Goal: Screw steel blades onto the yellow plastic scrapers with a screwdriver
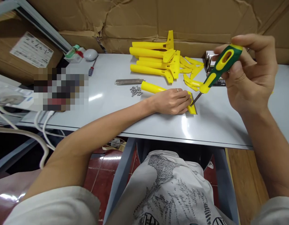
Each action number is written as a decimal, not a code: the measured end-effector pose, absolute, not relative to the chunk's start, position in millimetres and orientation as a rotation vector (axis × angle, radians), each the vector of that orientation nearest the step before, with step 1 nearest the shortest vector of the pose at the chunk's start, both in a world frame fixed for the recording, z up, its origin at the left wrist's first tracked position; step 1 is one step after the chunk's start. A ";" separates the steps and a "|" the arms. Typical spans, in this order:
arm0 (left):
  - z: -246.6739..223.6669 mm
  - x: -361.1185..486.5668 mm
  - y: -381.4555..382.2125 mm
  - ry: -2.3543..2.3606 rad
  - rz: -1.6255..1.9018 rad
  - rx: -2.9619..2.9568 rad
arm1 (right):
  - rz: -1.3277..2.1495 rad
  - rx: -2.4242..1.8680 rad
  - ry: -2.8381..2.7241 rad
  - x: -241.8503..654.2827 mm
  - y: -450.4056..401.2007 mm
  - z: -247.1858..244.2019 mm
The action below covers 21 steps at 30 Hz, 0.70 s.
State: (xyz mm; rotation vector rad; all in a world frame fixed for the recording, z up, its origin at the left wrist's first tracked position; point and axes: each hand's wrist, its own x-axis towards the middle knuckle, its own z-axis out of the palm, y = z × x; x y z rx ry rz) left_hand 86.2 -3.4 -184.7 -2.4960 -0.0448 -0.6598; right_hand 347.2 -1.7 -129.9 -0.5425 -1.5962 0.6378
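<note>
My left hand [173,101] is closed over a yellow plastic scraper handle [152,87] and presses it to the table; its flat head pokes out past the fingers. In my right hand [252,72] is a green and yellow screwdriver [220,70], gripped with thumb and fingers and tilted. The screwdriver's tip touches the scraper head, at a small screw spot partly hidden by the tip. Left of the handle lies a small pile of screws [135,91]. Behind the pile rests a thin bundle of metal strips [129,81].
Several more yellow scraper handles [149,51] are stacked at the back, beside loose yellow head pieces [191,67]. Small dark boxes [208,61] stand behind the screwdriver. Another screwdriver [91,68], a white mouse [90,55] and white cables [45,125] are on the left. Cardboard [139,18] lines the back.
</note>
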 end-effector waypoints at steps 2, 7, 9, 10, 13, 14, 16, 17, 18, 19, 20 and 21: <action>-183.5 85.7 -4.3 -0.054 -0.644 -2.454 | 0.586 -0.418 -1.671 346.7 -2.1 -130.6; -183.2 86.1 -4.0 -0.025 -0.727 -2.344 | 0.343 -0.432 -1.654 348.8 4.1 -136.1; -183.4 86.3 -3.3 -0.014 -0.760 -2.339 | 0.394 -0.433 -1.715 349.7 5.8 -138.2; -183.3 86.5 -3.1 -0.014 -0.767 -2.340 | 0.422 -0.408 -1.756 349.7 6.1 -139.1; -182.1 87.3 -3.1 -0.007 -0.787 -2.327 | 0.437 -0.400 -1.824 347.9 4.6 -141.8; -181.5 87.6 -3.4 -0.005 -0.794 -2.321 | 0.417 -0.429 -1.832 347.2 3.2 -142.3; -180.7 88.1 -3.9 -0.002 -0.806 -2.317 | 0.351 -0.472 -1.848 346.0 -1.6 -142.2; -180.5 88.2 -4.1 0.000 -0.807 -2.318 | 0.327 -0.475 -1.861 345.8 -5.1 -141.2; -180.5 88.1 -4.3 -0.005 -0.798 -2.321 | 0.331 -0.482 -1.880 345.6 -9.3 -139.6; -180.7 87.8 -4.5 -0.015 -0.781 -2.328 | 0.365 -0.508 -1.898 345.5 -14.1 -137.5; -181.1 87.4 -4.6 -0.033 -0.758 -2.341 | 0.419 -0.553 -1.902 345.2 -19.2 -135.2; -181.6 86.9 -4.7 -0.056 -0.731 -2.361 | 0.475 -0.607 -1.892 344.7 -24.1 -133.0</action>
